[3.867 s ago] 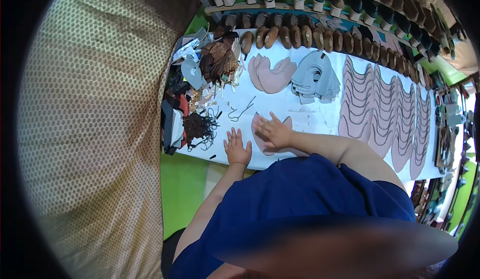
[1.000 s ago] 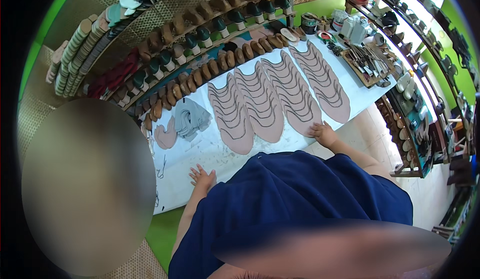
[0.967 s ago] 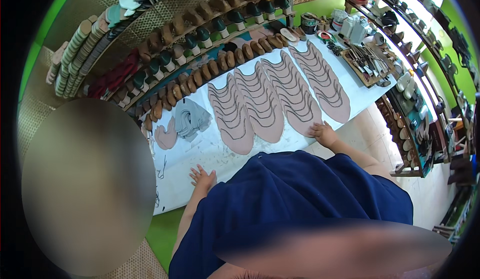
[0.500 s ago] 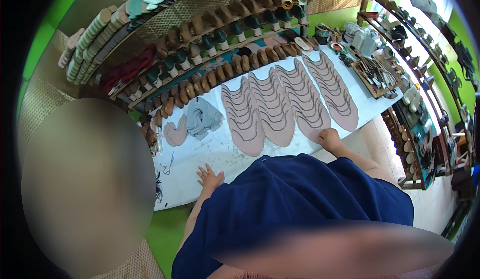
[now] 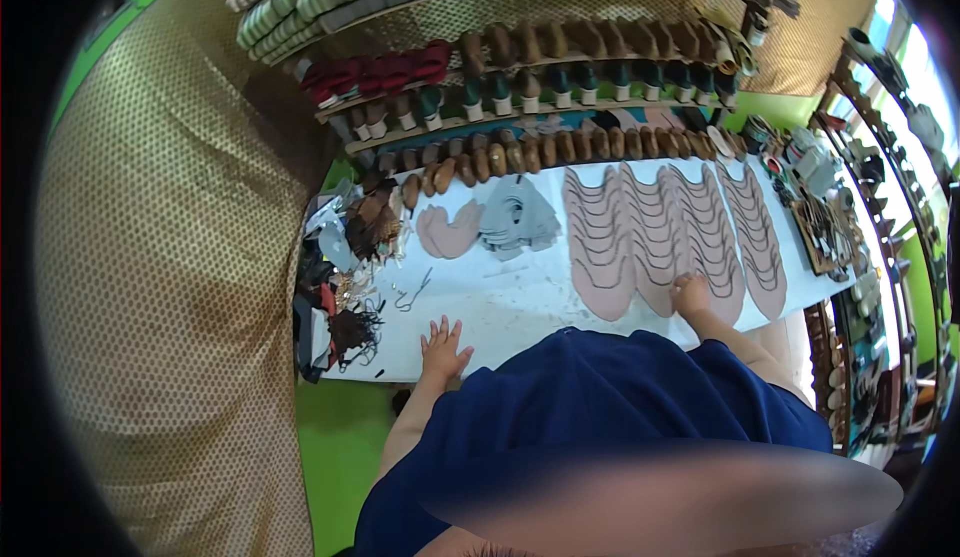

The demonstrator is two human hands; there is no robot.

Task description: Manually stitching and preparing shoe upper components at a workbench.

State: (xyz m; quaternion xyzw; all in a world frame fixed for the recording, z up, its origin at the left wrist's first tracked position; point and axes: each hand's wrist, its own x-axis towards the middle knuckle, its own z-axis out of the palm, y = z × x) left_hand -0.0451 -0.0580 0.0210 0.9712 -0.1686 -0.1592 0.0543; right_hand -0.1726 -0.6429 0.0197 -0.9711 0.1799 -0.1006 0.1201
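My left hand (image 5: 445,353) rests on the near edge of the white table (image 5: 500,337), fingers spread and nothing held. Several columns of overlapping pinkish-beige curved shoe pieces, dark along their edges, lie on the table's right half. My right hand (image 5: 690,297) is on the lower left part of the third column (image 5: 725,302), beside the lower end of the second column (image 5: 655,302). Its fingers are curled in; what they pinch, if anything, is hidden. Grey cut pieces (image 5: 520,219) are fanned out left of the columns, with pinkish curved pieces (image 5: 450,229) next to them.
Dark scraps (image 5: 350,332) heap at the table's left end. Brown shoe lasts (image 5: 560,147) line the back edge, below shelves (image 5: 480,117) of lasts and rolled material. A tool tray (image 5: 820,237) sits at the right end, near a shoe rack (image 5: 890,227). Patterned cloth (image 5: 180,287) hangs at left.
The view has turned left, bringing in the scraps; the large blurred shape is gone. My right hand has moved from the third column's lower right to its left side. My left hand stays spread.
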